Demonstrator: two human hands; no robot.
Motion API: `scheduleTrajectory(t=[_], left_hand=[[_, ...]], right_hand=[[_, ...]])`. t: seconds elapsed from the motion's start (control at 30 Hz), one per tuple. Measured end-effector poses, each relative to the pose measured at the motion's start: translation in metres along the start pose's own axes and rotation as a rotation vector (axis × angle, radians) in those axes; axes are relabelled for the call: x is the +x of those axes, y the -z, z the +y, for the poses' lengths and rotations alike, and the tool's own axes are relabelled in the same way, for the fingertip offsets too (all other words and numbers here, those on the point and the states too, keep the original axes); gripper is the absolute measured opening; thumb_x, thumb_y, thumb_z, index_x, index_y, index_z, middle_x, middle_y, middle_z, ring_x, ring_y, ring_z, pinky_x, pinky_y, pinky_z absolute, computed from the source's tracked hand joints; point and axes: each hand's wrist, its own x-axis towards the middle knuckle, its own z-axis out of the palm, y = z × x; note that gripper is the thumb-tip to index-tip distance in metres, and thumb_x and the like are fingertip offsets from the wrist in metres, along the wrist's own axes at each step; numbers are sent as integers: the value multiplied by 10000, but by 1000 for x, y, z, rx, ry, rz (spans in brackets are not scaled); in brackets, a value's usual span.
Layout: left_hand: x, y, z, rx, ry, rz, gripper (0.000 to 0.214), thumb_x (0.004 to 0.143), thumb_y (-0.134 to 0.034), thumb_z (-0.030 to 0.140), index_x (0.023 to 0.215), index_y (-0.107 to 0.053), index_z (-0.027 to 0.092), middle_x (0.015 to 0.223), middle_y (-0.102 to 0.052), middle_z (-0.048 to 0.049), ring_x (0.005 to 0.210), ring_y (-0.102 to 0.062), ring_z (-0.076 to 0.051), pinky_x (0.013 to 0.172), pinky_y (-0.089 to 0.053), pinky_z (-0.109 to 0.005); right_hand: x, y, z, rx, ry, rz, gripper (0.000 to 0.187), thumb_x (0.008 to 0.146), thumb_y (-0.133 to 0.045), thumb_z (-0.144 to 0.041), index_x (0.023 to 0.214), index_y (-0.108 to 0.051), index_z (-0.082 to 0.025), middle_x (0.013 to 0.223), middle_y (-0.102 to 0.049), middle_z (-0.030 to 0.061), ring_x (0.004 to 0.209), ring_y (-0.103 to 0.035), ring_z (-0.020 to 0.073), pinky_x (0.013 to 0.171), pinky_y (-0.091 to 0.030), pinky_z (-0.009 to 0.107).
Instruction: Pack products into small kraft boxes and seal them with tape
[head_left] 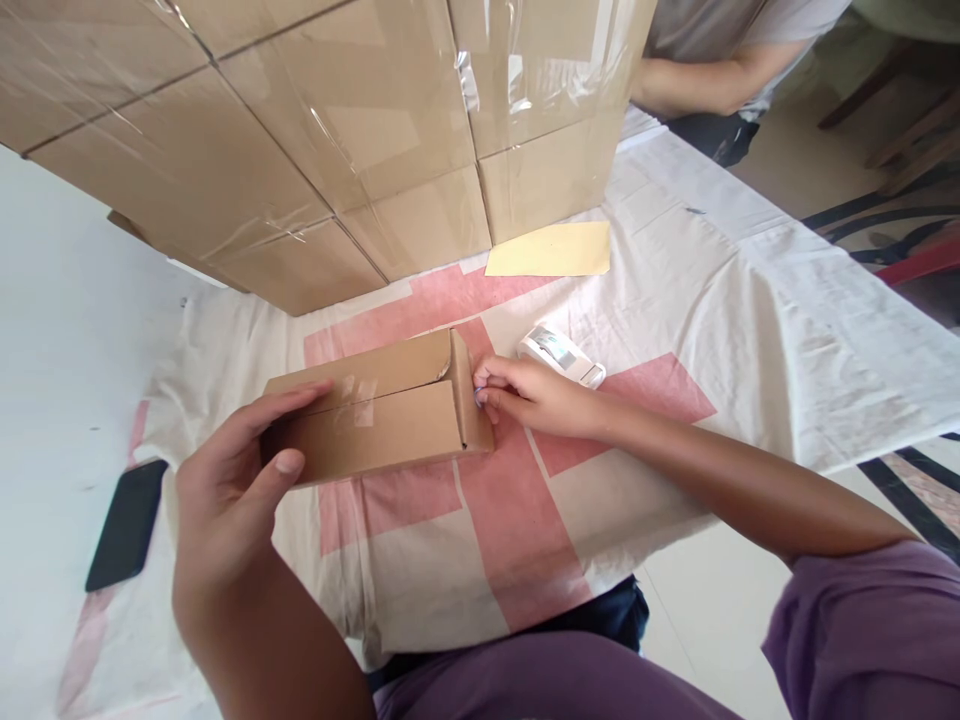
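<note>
A small cardboard box (pixel 390 425) lies on the cloth, its top flaps closed and a short strip of clear tape across their seam. My left hand (pixel 240 470) grips the box's left end, with the fingers over the top and the thumb at the near side. At the opposite end, the fingertips of my right hand (pixel 517 390) are pinched together against the side panel. Something small and bluish shows between them, too small to name. Just beyond my right hand sits a white rounded object (pixel 559 352) that looks like a tape dispenser.
Large taped cartons (pixel 360 130) form a wall at the back. A yellowish flat piece of card (pixel 551 250) lies at their foot. On the left is a black phone (pixel 126 525). Another person's arm (pixel 697 85) shows at upper right, beyond the cloth-covered table (pixel 697 330).
</note>
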Motion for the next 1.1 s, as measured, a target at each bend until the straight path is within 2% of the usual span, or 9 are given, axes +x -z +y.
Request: scheduleTrajectory(t=[0.3,0.5,0.73,0.83,0.93,1.0,1.03,1.1], left_hand=[[0,0,2,50,3,-18,333,902,-719,316,1226,-741,241,1301,-729,-59,1311,-622,-280,1150,-461,-411],[-2,2,2,84,6,-39,328,918,-705,324,1239,-732,266,1300,-728,-34,1303,-622,-239,1087,-497,-331],[-2,3,0,98,22,-27,345,890,-720,343,1226,-737,269,1296,-728,-51,1308,-616,-294,1119,-504,-438],[-3,3,0,101,22,-35,353,897,-715,327,1244,-728,261,1307,-723,-55,1308,-618,-292,1117,-502,-433],[-4,2,1,92,19,-39,357,902,-714,306,1255,-725,259,1317,-718,-57,1308,-618,-288,1112,-496,-421],[-3,1,2,88,11,-44,355,898,-718,302,1252,-729,273,1314,-719,-50,1309,-616,-288,1120,-485,-420],[-2,1,2,89,3,-52,355,898,-717,298,1253,-728,283,1312,-719,-45,1311,-614,-287,1124,-479,-421],[1,1,2,124,-41,-88,365,902,-708,298,1267,-719,300,1317,-712,-42,1313,-609,-288,1126,-466,-428]], right_hand=[[3,0,1,74,-29,19,109,1024,-499,-227,919,-472,-235,682,-604,-53,649,-567,138,677,-442,272],[4,2,2,119,-54,-19,145,1031,-518,-271,899,-489,-221,647,-576,-57,623,-545,125,650,-426,256],[4,0,7,196,-76,-4,124,1006,-558,-270,917,-482,-229,704,-590,-57,645,-566,123,647,-430,257],[5,-3,11,235,-85,9,138,999,-573,-295,921,-479,-230,727,-588,-56,653,-564,124,663,-438,266],[4,-4,13,161,-77,75,159,989,-592,-326,906,-504,-222,813,-600,-22,714,-567,137,693,-454,283],[3,-4,12,44,-57,168,146,967,-627,-330,1029,-554,-219,991,-614,28,819,-581,159,730,-478,303],[2,-3,11,-9,-45,202,251,956,-646,-327,1167,-555,-228,1101,-602,54,883,-588,173,754,-492,315],[1,-1,9,-52,-27,189,561,959,-650,-325,1463,-410,-277,1264,-559,83,1000,-596,197,816,-517,340]])
